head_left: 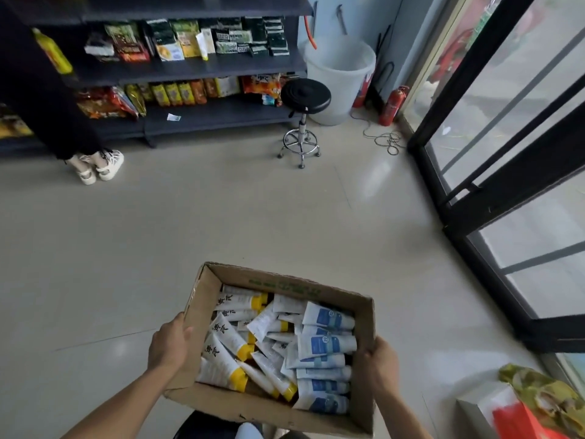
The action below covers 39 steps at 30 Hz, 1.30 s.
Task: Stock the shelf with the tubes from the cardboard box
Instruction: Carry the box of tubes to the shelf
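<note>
Item 1. Cardboard box [367, 324]: open-topped, held up over the tiled floor [221, 223] between your two hands, tilted a little toward you.

Item 2. Your left hand [169, 345]: clasps the box's left wall, thumb hooked over the rim, fingers hidden behind the wall. Grip grasping the box.

Item 3. Your right hand [378, 364]: clasps the box's right wall, thumb at the rim, fingers hidden outside the wall. Grip grasping the box.

Item 4. Tubes, all inside the box, loosely heaped. White tubes with yellow caps [226, 343] fill the left and middle; white tubes with blue labels [326, 345] lie stacked along the right side.

Item 5. Dark shelf unit [190, 71]: against the far wall, well apart from the box. Middle tier holds green and yellow packets [177, 42]; lower tier holds orange and yellow snack bags [177, 93].

Item 6. Another person's legs, in white sandals [101, 167], stand at the shelf's left end.

Item 7. Black round stool [305, 95] on a chrome wheeled base, at the shelf's right end; white bucket [340, 80] just behind it; red fire extinguisher [392, 106] near the corner.

Item 8. Black-framed glass door [493, 172] along your right.
</note>
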Each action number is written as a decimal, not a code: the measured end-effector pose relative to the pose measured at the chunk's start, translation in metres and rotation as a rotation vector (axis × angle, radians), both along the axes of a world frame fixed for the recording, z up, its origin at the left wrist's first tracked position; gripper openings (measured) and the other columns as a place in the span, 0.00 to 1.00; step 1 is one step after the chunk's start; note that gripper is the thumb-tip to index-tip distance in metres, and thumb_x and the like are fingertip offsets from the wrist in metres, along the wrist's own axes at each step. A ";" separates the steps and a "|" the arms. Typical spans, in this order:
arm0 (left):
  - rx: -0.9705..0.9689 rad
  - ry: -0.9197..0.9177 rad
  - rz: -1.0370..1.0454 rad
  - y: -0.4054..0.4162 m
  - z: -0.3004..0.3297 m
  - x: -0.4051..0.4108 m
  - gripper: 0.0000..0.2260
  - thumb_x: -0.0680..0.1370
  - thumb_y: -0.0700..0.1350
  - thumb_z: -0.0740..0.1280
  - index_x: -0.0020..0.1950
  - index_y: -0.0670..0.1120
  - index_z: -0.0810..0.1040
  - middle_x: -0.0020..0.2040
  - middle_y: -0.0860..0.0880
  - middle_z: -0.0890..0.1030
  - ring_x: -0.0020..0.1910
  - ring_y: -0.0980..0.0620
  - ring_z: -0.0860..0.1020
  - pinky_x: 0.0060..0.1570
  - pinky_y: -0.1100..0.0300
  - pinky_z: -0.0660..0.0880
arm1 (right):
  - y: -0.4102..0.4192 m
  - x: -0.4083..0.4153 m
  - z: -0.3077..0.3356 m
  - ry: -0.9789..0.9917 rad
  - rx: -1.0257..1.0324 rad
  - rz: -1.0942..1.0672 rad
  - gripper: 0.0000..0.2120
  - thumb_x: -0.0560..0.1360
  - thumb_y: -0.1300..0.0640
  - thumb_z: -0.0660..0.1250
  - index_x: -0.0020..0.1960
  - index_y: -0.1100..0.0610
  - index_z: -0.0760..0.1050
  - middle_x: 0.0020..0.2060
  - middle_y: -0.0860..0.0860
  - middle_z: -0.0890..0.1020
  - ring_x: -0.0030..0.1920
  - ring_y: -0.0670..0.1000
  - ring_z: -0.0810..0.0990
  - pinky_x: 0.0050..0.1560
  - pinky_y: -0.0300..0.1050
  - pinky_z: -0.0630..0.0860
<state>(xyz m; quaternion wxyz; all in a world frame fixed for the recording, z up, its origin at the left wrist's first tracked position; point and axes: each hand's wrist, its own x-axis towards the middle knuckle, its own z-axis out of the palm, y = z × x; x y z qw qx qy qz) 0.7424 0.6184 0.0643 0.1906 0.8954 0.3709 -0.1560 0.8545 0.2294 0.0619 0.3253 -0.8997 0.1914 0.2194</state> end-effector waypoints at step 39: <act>0.041 -0.041 0.194 0.204 0.017 0.491 0.07 0.82 0.41 0.63 0.56 0.38 0.75 0.47 0.37 0.82 0.47 0.35 0.81 0.44 0.49 0.75 | 0.238 0.583 0.023 -0.079 0.026 0.279 0.06 0.69 0.65 0.64 0.41 0.56 0.76 0.33 0.48 0.81 0.34 0.49 0.79 0.29 0.38 0.69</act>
